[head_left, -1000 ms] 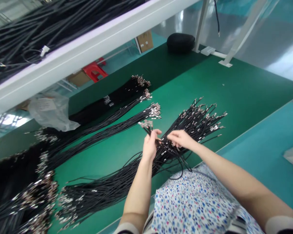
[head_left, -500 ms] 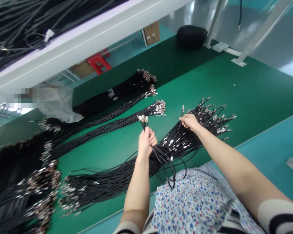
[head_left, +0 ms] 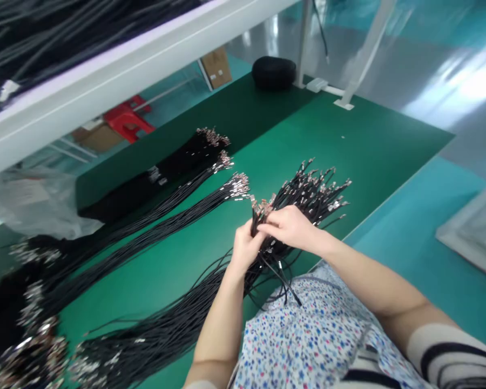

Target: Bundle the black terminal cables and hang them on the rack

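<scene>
My left hand (head_left: 245,246) is closed around a small bunch of black cables (head_left: 256,217), whose metal ends stick up above the fingers. Against it, my right hand (head_left: 291,228) pinches at the same bunch, its thumb and fingertips touching the cables. Loose lengths of these cables hang below the hands, over the patterned apron (head_left: 295,329). Under and behind both hands lies a large pile of black cables (head_left: 186,308) across the green table, its ends fanned out at the upper right. Exactly which cable the right fingers hold is hidden.
Two thinner cable bundles (head_left: 174,213) lie farther back on the green table (head_left: 368,162), beside a thick dark bundle (head_left: 146,183). A plastic bag (head_left: 44,197) rests at the left. A white shelf edge (head_left: 105,81) crosses above. A black case (head_left: 274,73) sits by the post.
My right hand has moved left with a cable from the pile to meet my left hand at the bunch. The camera view has shifted right.
</scene>
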Demonstrator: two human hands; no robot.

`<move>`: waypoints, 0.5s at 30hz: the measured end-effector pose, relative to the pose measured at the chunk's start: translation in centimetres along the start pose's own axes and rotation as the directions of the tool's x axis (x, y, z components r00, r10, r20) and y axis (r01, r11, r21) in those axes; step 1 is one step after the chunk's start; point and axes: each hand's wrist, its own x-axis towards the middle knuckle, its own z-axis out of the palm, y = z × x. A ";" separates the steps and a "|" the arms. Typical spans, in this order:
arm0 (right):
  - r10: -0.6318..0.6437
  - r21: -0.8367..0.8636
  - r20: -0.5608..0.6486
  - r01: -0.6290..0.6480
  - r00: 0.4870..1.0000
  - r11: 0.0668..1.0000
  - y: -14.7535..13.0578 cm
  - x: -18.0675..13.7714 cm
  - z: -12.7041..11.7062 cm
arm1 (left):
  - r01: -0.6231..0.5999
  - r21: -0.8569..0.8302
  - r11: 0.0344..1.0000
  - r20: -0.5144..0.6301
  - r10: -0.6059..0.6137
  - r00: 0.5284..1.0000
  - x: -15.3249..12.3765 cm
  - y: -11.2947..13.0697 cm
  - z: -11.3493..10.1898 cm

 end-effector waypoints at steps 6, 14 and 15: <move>0.659 0.423 -0.197 -0.543 0.726 0.725 10.9 -4.4 -1.1 | 0.134 0.056 0.989 -0.075 -0.130 0.989 -0.4 -0.2 -0.5; 0.849 0.674 0.118 -0.670 0.515 0.312 19.2 -6.4 1.4 | 0.107 -0.052 0.993 -0.022 -0.108 0.994 1.2 -0.2 -0.1; 0.844 0.687 0.130 -0.661 0.520 0.302 18.7 -6.2 1.7 | 0.167 -0.191 0.967 0.009 -0.168 0.986 1.3 -0.4 0.1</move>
